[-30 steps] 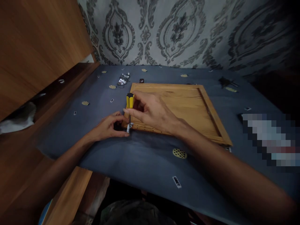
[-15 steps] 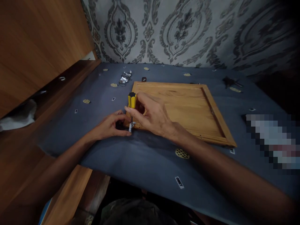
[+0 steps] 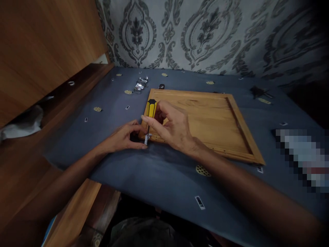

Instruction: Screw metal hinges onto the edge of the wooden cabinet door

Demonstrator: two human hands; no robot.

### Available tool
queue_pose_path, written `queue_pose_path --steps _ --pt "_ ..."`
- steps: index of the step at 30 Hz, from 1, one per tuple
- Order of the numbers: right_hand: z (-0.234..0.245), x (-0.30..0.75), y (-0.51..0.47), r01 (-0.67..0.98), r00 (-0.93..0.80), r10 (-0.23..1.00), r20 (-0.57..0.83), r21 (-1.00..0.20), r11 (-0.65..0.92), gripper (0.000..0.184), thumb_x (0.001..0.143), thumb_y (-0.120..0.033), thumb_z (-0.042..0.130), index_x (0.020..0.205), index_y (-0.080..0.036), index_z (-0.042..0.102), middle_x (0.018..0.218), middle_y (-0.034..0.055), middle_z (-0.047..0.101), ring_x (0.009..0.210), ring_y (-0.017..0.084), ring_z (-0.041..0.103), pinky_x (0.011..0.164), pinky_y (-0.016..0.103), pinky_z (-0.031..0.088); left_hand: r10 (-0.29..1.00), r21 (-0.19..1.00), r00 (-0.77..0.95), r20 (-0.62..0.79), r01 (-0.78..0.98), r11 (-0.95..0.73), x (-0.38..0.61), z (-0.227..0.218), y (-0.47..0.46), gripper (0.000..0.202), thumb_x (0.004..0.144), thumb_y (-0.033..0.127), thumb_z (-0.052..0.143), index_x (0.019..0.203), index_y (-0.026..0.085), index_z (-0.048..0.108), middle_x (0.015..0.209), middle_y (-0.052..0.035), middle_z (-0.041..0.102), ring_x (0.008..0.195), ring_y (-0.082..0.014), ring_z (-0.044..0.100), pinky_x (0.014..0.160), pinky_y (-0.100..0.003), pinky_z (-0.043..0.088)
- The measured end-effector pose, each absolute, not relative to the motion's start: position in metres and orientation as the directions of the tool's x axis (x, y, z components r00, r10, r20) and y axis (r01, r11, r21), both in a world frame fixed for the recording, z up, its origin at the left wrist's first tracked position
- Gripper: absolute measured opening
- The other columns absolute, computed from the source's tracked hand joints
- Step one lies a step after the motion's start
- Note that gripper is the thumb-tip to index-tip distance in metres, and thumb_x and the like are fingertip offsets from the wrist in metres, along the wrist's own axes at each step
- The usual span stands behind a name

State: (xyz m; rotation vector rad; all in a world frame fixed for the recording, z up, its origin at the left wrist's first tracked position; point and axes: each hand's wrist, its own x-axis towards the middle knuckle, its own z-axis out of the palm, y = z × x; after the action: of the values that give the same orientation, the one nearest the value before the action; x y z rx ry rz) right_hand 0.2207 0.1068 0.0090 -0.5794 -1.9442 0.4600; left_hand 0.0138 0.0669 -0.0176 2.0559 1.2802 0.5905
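Note:
A framed wooden panel (image 3: 205, 120) lies flat on a blue-grey cloth. My right hand (image 3: 172, 127) is closed round a yellow-and-black screwdriver (image 3: 151, 109), held upright with its tip down at the panel's near left corner. My left hand (image 3: 123, 137) pinches a small metal fitting (image 3: 146, 138) against that corner, right under the screwdriver tip.
Several loose metal fittings (image 3: 141, 85) lie at the back left of the cloth (image 3: 159, 171). A dark object (image 3: 258, 92) sits at the back right. Wooden furniture (image 3: 38, 51) rises on the left, patterned wallpaper behind. A blurred patch covers the right edge.
Both hands stay at the panel's corner with the screwdriver upright; my right fingers have shifted slightly on the handle. The view has drifted a little to the left.

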Motion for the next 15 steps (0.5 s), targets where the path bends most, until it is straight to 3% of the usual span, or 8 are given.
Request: queue_pose_path --steps 8,15 --pt "0.0084 0.2149 0.1031 0.145 -0.312 0.671 0.672 -0.665 0.733 0.04 0.092 -0.05 0.066 0.073 -0.024 0.043 0.064 -0.0054 0.045 0.056 0.012 0.043 0.055 0.028 0.04 0.901 0.722 0.433 0.039 0.611 -0.325 0.0145 -0.016 0.0667 0.042 0.076 0.055 0.079 0.106 0.025 0.072 0.112 -0.0045 0.06 0.104 -0.0236 0.057 0.096 -0.04 0.048" --pt "0.0095 0.2137 0.0983 0.185 -0.271 0.685 0.676 -0.661 0.727 0.038 0.09 -0.044 0.07 0.072 -0.024 0.043 0.064 -0.0056 0.045 0.057 0.011 0.043 0.057 0.029 0.039 0.901 0.726 0.433 0.034 0.609 -0.32 0.0144 -0.0171 0.0666 0.047 0.076 0.055 0.079 0.111 0.025 0.072 0.114 -0.0054 0.059 0.104 -0.0241 0.056 0.095 -0.04 0.047"
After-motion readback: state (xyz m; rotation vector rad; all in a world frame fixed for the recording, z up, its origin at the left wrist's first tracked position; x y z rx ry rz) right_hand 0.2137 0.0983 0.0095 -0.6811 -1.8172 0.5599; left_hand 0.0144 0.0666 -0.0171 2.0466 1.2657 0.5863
